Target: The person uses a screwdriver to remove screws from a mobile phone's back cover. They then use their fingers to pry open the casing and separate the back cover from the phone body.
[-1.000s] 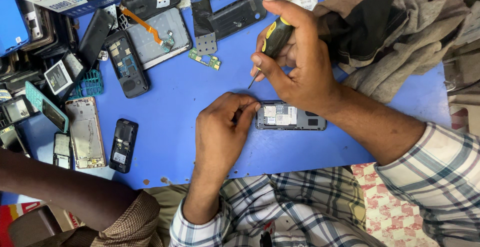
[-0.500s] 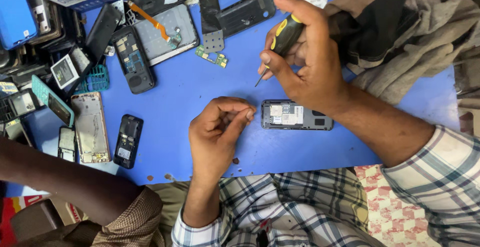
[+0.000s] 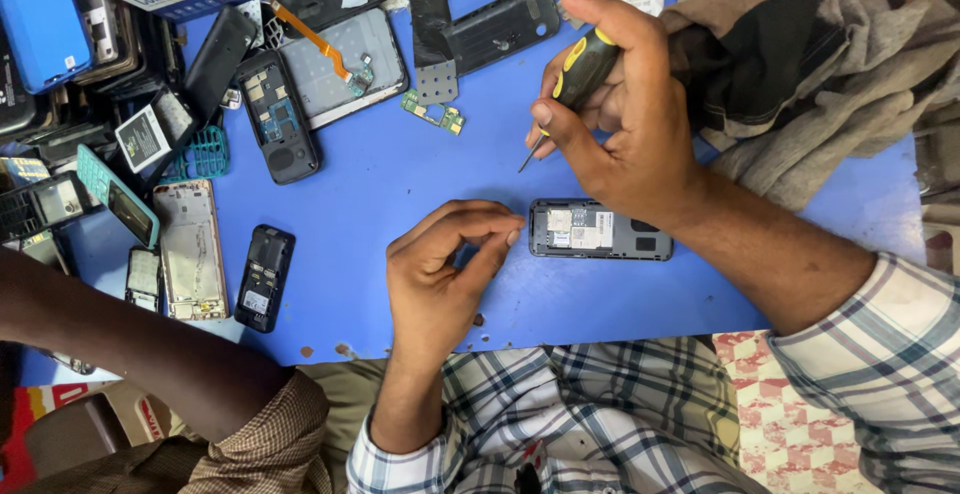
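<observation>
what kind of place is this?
Most likely a phone repair bench. The right hand holds a small screwdriver above an opened phone on a blue table, with stripped handsets piled at the left. The left hand pinches its fingertips together nearby.

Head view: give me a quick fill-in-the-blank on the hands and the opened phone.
1. The right hand holds a ____ with a black and yellow handle.
2. The opened phone lies on a ____ table top.
3. The left hand has its fingertips ____ together.

Missing words: screwdriver; blue; pinched
</observation>
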